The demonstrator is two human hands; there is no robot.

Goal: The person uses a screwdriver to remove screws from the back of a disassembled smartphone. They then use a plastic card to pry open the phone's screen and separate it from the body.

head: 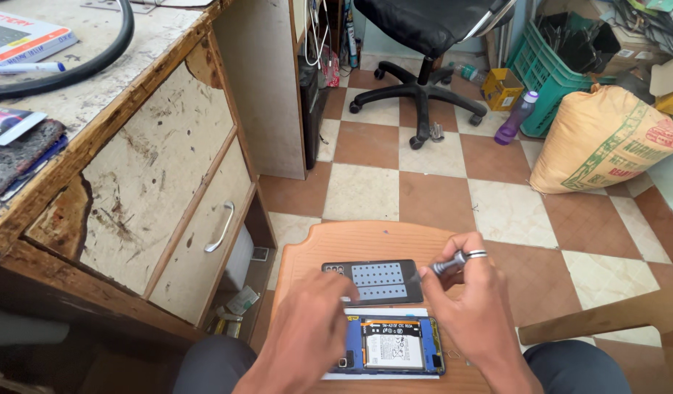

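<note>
Down on a small wooden surface (366,241), the opened phone (391,346) lies by its back cover (377,281); the right hand (471,306) grips a screwdriver (453,261), the left hand (311,321) rests loosely open on the cover. Checkered floor (395,160), office chair (424,44), worn desk (132,146) around.

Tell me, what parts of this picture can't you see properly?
Head view:
- Opened phone: its left end is covered by the left hand.
- Screwdriver: the right hand hides most of it; its tip is too small to make out.
- Dark panel: the left fingers cover its lower left corner.
- Office chair: top cut off by the frame edge.
</note>
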